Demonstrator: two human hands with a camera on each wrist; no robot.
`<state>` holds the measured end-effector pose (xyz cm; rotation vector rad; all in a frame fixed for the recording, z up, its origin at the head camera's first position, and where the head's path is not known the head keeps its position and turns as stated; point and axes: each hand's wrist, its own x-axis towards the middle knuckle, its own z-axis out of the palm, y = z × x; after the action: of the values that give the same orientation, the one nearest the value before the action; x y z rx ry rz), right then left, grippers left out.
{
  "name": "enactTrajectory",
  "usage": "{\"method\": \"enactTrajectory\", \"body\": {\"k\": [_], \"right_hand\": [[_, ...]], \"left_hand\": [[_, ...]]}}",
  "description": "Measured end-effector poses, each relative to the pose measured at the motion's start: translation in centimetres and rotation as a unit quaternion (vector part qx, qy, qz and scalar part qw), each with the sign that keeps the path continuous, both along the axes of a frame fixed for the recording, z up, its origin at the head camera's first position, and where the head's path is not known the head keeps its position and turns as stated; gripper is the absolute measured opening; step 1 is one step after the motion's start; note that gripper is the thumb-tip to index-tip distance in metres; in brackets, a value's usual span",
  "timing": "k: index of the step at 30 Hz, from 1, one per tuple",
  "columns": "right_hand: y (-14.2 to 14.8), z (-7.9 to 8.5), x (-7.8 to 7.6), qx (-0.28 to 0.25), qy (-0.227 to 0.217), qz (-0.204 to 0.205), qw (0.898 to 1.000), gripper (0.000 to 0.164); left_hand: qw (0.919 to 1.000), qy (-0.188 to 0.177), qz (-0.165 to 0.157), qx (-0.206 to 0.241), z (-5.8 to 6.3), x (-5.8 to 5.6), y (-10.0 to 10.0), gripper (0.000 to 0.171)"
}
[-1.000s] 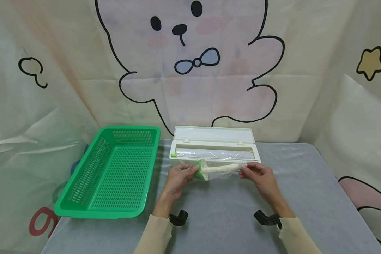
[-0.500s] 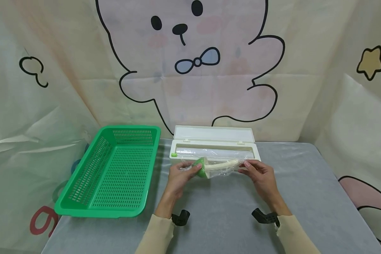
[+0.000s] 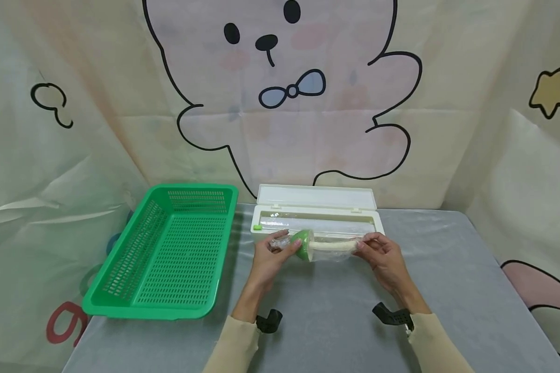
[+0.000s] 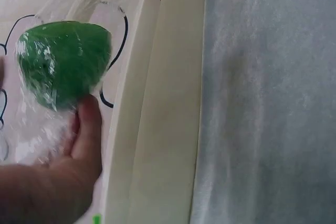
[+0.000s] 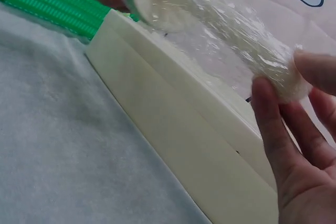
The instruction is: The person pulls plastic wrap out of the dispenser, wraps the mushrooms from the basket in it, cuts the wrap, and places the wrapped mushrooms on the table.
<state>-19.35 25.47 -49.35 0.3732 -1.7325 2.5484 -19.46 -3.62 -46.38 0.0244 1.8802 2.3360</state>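
Note:
A mushroom (image 3: 304, 245) with a green cap and a pale stem lies sideways in the air, wrapped in clear cling film. My left hand (image 3: 266, 261) holds it at the cap end, thumb against the cap and fingers around bunched film (image 3: 280, 242). At the stem's far end, my right hand (image 3: 383, 261) pinches the film-covered tip between thumb and fingers; the right wrist view shows this tip (image 5: 281, 74) close up. Behind the mushroom stands a white cling film box (image 3: 317, 231) with its lid up and a roll of film (image 3: 326, 224) inside.
A green plastic basket (image 3: 168, 313) with slotted walls stands left of the box. Grey cloth covers the table (image 3: 326, 331). A printed curtain (image 3: 336, 145) hangs right behind the box and along both sides.
The mushroom has shifted slightly right and rolled, its cap facing differently. My left hand has moved a little right, with its fingers raised around the bunched film. My right hand keeps its pinch.

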Motion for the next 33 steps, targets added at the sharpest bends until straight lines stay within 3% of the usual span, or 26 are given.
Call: {"method": "enactTrajectory", "body": {"k": [2,5,7,8,11,15,18,21,23,25,33], "right_hand": [[0.1,0.1,0.1,-0.008,-0.008,-0.014,1.0,0.018],[0.2,0.2,0.1,-0.024,-0.019,-0.026,0.999,0.017],[0.2,0.4,0.1,-0.03,-0.024,-0.026,0.999,0.02],[0.2,0.5,0.1,-0.032,-0.025,-0.024,0.999,0.022],[0.0,0.8,0.1,-0.033,-0.02,-0.015,0.999,0.025],[-0.3,0.9,0.0,-0.031,-0.016,-0.014,0.999,0.029],[-0.5,0.9,0.0,-0.026,-0.015,-0.018,0.999,0.03],[-0.5,0.9,0.0,-0.025,-0.009,-0.018,0.999,0.03],[-0.5,1.0,0.0,-0.028,-0.008,-0.018,0.999,0.03],[-0.5,1.0,0.0,-0.032,-0.006,-0.018,0.999,0.03],[-0.6,1.2,0.0,-0.027,-0.01,-0.008,1.0,0.029]], "left_hand": [[0.9964,0.008,-0.022,0.081,-0.1,-0.1,-0.1,0.065],[0.9761,0.011,-0.059,0.209,-0.3,-0.1,-0.4,0.068],[0.9653,0.01,-0.069,0.252,-0.5,-0.1,-0.3,0.058],[0.9644,0.01,-0.065,0.256,-0.5,-0.1,-0.2,0.05],[0.9707,0.016,-0.026,0.238,-0.5,-0.1,0.5,0.02],[0.9807,0.06,0.069,0.173,-0.6,-0.1,1.5,0.013],[0.9759,0.126,0.141,0.11,-0.6,-0.1,1.9,0.019],[0.9643,0.185,0.179,0.062,-0.4,0.1,2.2,0.017],[0.9606,0.203,0.184,0.049,-0.3,0.2,2.2,0.015],[0.9618,0.205,0.172,0.055,-0.1,0.2,2.1,0.014],[0.9791,0.167,0.049,0.106,0.4,-0.2,1.4,0.025]]}}
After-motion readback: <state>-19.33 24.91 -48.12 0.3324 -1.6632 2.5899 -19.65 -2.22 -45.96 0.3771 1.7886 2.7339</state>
